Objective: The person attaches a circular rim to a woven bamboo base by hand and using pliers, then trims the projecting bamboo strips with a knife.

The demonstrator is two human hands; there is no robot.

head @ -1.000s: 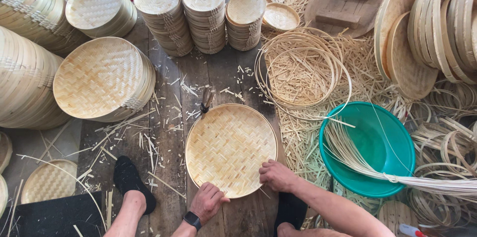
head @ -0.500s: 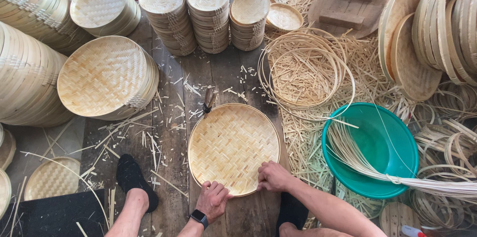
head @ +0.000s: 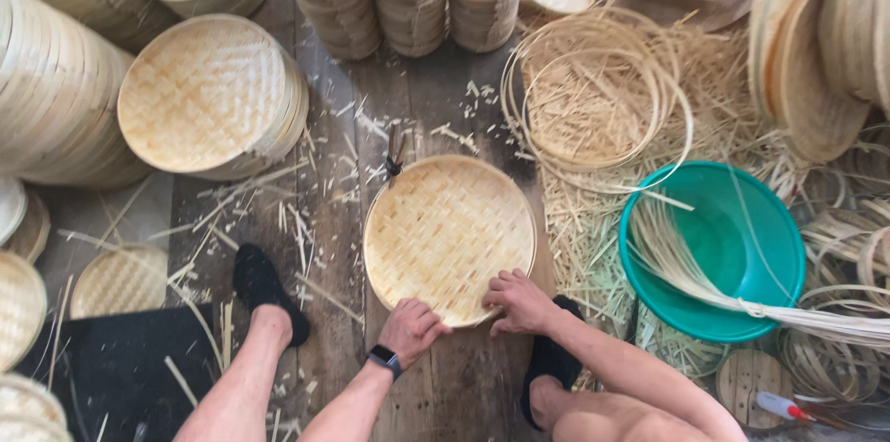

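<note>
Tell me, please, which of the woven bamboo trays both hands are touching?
The single flat round tray on the floorboards; left hand and right hand press its near rim. The others sit in stacks, untouched.

Plank floor (head: 464, 396) bears a woven tray (head: 450, 238), green basin (head: 714, 252), bamboo hoops (head: 593, 94) and shavings.

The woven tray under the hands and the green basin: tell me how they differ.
The woven tray is pale straw-coloured and nearly flat; the green basin is smooth and deep. The tray's face is bare, while the basin holds a bundle of thin strips. The left hand and right hand both press the tray's near rim; neither touches the basin. Both are round and sit on the floor.
</note>
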